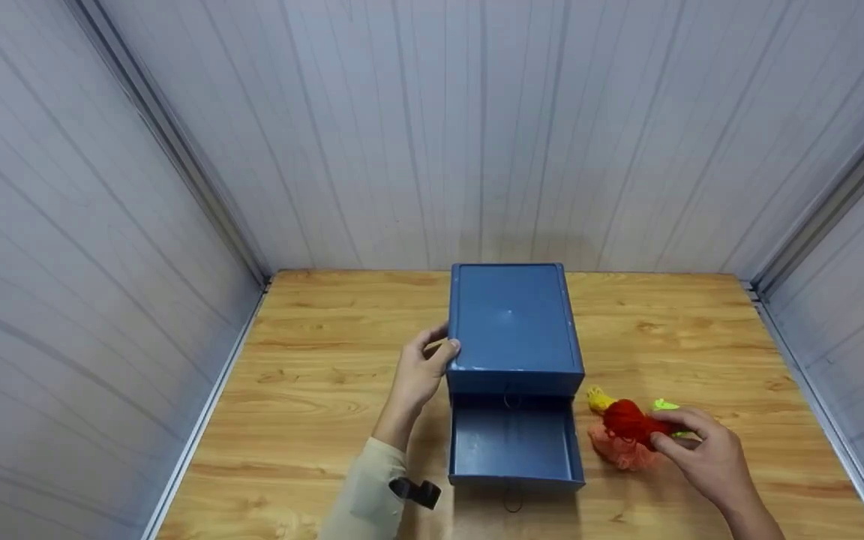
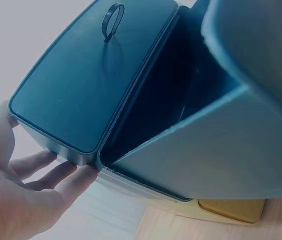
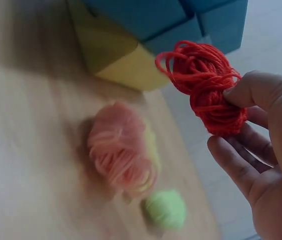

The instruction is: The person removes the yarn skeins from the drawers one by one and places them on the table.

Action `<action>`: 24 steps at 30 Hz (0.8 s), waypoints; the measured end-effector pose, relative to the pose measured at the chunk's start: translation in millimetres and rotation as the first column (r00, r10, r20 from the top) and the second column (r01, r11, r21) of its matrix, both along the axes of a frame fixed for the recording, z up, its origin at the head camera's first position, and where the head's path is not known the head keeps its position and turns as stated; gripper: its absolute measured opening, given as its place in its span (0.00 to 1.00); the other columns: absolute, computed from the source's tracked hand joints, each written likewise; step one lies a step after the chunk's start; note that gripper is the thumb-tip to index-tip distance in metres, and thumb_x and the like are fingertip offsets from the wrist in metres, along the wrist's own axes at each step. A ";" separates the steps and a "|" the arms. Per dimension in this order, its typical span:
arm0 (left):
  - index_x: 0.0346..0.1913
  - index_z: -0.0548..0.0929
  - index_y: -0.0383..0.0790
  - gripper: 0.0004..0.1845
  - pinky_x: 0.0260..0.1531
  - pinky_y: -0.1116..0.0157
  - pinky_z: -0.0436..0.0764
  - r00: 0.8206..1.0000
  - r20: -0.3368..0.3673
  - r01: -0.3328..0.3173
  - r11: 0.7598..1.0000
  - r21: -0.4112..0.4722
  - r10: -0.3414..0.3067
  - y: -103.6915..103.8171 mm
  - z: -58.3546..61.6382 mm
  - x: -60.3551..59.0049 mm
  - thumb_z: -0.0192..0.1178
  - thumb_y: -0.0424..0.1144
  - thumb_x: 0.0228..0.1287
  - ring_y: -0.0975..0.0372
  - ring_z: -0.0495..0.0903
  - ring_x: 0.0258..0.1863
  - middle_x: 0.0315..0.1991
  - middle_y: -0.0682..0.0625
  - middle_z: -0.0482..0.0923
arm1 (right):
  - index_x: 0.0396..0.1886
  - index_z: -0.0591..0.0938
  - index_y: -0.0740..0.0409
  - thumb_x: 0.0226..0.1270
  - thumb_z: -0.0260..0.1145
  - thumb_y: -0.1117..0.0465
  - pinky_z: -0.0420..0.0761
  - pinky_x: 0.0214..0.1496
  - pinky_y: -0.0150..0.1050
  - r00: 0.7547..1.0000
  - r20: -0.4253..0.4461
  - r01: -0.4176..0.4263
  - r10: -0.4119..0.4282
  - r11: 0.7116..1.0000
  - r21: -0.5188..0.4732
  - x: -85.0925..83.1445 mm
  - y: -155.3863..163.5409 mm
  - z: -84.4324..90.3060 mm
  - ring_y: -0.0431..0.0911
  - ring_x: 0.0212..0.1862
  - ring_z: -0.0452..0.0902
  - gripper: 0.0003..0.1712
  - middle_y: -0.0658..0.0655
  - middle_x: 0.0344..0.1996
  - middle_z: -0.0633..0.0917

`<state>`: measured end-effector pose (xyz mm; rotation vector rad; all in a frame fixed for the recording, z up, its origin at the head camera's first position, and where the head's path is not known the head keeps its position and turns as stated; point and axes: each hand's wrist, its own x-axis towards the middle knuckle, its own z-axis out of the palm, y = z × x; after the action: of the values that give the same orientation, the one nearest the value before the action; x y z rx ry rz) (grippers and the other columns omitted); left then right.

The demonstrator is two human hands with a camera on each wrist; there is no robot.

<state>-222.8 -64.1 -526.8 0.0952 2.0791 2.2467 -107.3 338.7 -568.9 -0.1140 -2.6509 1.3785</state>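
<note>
A blue drawer cabinet (image 1: 511, 319) stands on the wooden table, its top drawer closed and a lower drawer (image 1: 511, 446) pulled out, bare inside floor showing. My left hand (image 1: 423, 367) touches the cabinet's left side, thumb at the top edge. In the left wrist view, the fingers (image 2: 73, 185) lie rather straight against that side. To the right, my right hand (image 1: 709, 454) pinches a red yarn bundle (image 3: 205, 87) between thumb and fingers. Below it lie a pink-orange yarn bundle (image 3: 121, 145), a yellow bundle (image 1: 598, 399) and a lime-green one (image 3: 165, 209).
A yellow lower part (image 3: 116, 55) shows under the blue drawers. Small ring pulls (image 2: 113, 22) hang on the drawer fronts. Pale panel walls (image 1: 417, 135) enclose the table (image 1: 312, 375) at the back and both sides.
</note>
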 end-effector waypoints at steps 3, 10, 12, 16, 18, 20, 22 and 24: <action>0.70 0.74 0.31 0.26 0.52 0.62 0.85 1.000 -0.008 0.003 1.000 -0.003 -0.003 -0.1 -1.4 -0.3 0.61 0.36 0.72 0.49 0.81 0.60 0.66 0.35 0.75 | 0.50 0.89 0.60 0.62 0.77 0.63 0.86 0.38 0.27 0.999 0.017 0.034 -0.034 0.999 0.028 0.4 9.8 -9.0 0.26 0.42 0.79 0.16 0.63 0.50 0.86; 0.70 0.74 0.29 0.27 0.55 0.60 0.84 1.000 -0.029 0.002 1.000 -0.017 -0.002 0.2 -1.0 -0.4 0.61 0.37 0.72 0.46 0.78 0.63 0.67 0.34 0.74 | 0.50 0.88 0.61 0.62 0.78 0.60 0.84 0.37 0.25 0.993 0.083 0.080 -0.090 0.991 0.110 4.1 36.1 -28.1 0.24 0.38 0.77 0.18 0.63 0.47 0.87; 0.70 0.74 0.29 0.27 0.56 0.60 0.84 1.000 -0.027 0.000 1.000 -0.023 0.000 0.1 -0.7 -0.6 0.61 0.37 0.72 0.45 0.78 0.64 0.67 0.34 0.74 | 0.50 0.88 0.62 0.62 0.78 0.60 0.83 0.37 0.25 0.989 0.107 0.089 -0.102 0.988 0.123 5.4 43.4 -33.6 0.25 0.37 0.77 0.18 0.63 0.46 0.87; 0.70 0.74 0.30 0.27 0.56 0.59 0.84 1.000 -0.025 0.000 1.000 -0.031 -0.001 0.1 -1.1 -1.3 0.62 0.37 0.72 0.44 0.78 0.64 0.66 0.34 0.74 | 0.54 0.87 0.64 0.63 0.77 0.57 0.84 0.36 0.27 0.978 0.173 0.101 -0.119 0.989 0.107 7.6 57.7 -43.0 0.26 0.36 0.78 0.22 0.66 0.48 0.87; 0.70 0.74 0.30 0.27 0.56 0.59 0.84 1.000 -0.019 -0.001 1.000 -0.032 0.000 0.3 -1.0 -1.0 0.62 0.37 0.72 0.44 0.78 0.64 0.66 0.34 0.75 | 0.56 0.86 0.65 0.64 0.76 0.56 0.86 0.35 0.30 0.967 0.222 0.113 -0.129 0.990 0.084 9.0 63.6 -46.5 0.26 0.36 0.78 0.24 0.67 0.51 0.87; 0.70 0.74 0.30 0.27 0.55 0.59 0.85 1.000 -0.024 -0.003 0.999 -0.033 0.002 0.4 -1.2 -0.9 0.62 0.37 0.72 0.44 0.78 0.64 0.66 0.34 0.75 | 0.58 0.84 0.65 0.65 0.75 0.55 0.87 0.35 0.33 0.954 0.267 0.124 -0.138 0.990 0.070 10.2 68.6 -50.1 0.27 0.35 0.79 0.26 0.68 0.51 0.87; 0.70 0.74 0.30 0.27 0.55 0.60 0.85 1.000 -0.019 -0.005 1.000 -0.027 0.004 0.7 -0.9 -0.9 0.62 0.37 0.71 0.45 0.78 0.63 0.66 0.34 0.75 | 0.59 0.83 0.67 0.66 0.75 0.55 0.87 0.35 0.33 0.947 0.290 0.128 -0.140 0.990 0.062 11.3 73.3 -53.2 0.28 0.35 0.79 0.27 0.68 0.51 0.87; 0.70 0.74 0.30 0.27 0.55 0.60 0.85 1.000 -0.013 0.000 1.000 -0.015 0.000 0.7 -0.7 -1.3 0.62 0.36 0.71 0.46 0.79 0.63 0.66 0.34 0.75 | 0.58 0.84 0.67 0.66 0.75 0.55 0.86 0.35 0.32 0.949 0.285 0.120 -0.137 0.990 0.075 12.6 76.5 -56.9 0.27 0.35 0.79 0.26 0.66 0.49 0.88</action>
<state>-224.1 -63.4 -527.6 0.1096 2.1023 2.2363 -94.7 415.2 -625.8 -0.5109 -2.8515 1.3336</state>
